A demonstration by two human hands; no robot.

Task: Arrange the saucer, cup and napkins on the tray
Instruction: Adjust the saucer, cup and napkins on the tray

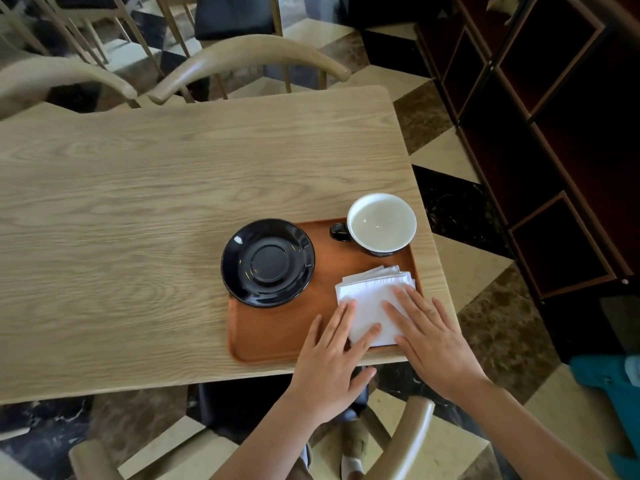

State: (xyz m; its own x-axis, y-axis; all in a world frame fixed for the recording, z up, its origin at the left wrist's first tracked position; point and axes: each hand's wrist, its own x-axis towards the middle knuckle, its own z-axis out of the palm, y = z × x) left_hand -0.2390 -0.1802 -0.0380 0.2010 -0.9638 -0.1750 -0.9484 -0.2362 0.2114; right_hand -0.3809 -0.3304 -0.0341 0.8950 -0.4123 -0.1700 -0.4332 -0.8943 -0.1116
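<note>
A brown wooden tray (277, 336) lies at the table's near right corner. A black saucer (268, 263) rests on its far left part, overhanging the tray's left rim. A cup (381, 223), white inside and black outside with a black handle, stands at the tray's far right corner. A stack of white napkins (372, 299) lies on the tray's near right part, slightly fanned. My left hand (332, 362) and my right hand (433, 341) lie flat with fingers spread, fingertips pressing on the napkins' near edge from both sides.
The light wooden table (138, 220) stretches left and far from the tray. Wooden chairs (249, 53) stand at its far side, another chair (412, 441) below me. A dark shelf unit (554, 150) stands at the right, past the table's edge.
</note>
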